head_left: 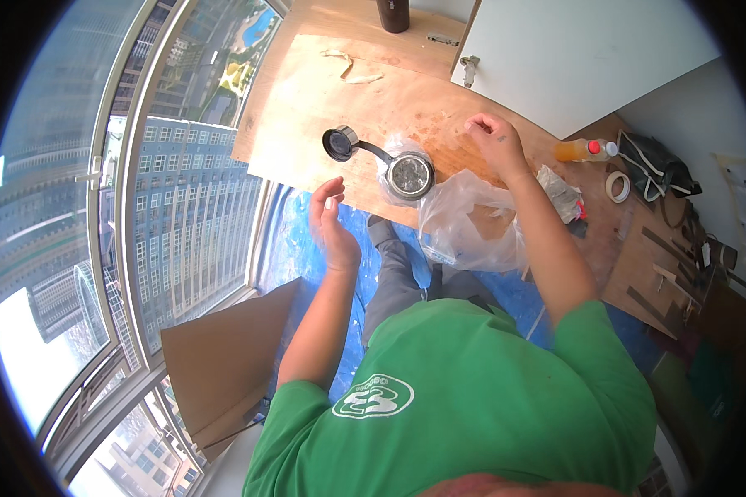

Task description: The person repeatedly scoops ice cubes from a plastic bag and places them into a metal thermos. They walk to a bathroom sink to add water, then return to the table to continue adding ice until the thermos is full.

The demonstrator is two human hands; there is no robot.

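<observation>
A wide-mouthed metal flask [410, 175] stands at the near edge of the wooden table, its mouth uncovered. Its round lid [340, 143] hangs out to the left on a dark strap. Just below the lid, my left hand [334, 228] is raised, fingers and thumb apart, holding nothing. Over the table right of the flask is my right hand [499, 147], its fingers curled in; whether anything small is between them is hidden. A crumpled clear plastic bag [464, 219] lies between the flask and my right forearm, and more clear plastic shows behind the flask.
Damp stains mark the wooden tabletop [307, 99]. A torn strip [352, 70] and a dark cup [394, 15] are farther back. Rightward are bottles with orange liquid [578, 150], a tape roll [617, 187] and a dark bag [656, 166]. Windows [133, 207] and cardboard [232, 356] bound my left.
</observation>
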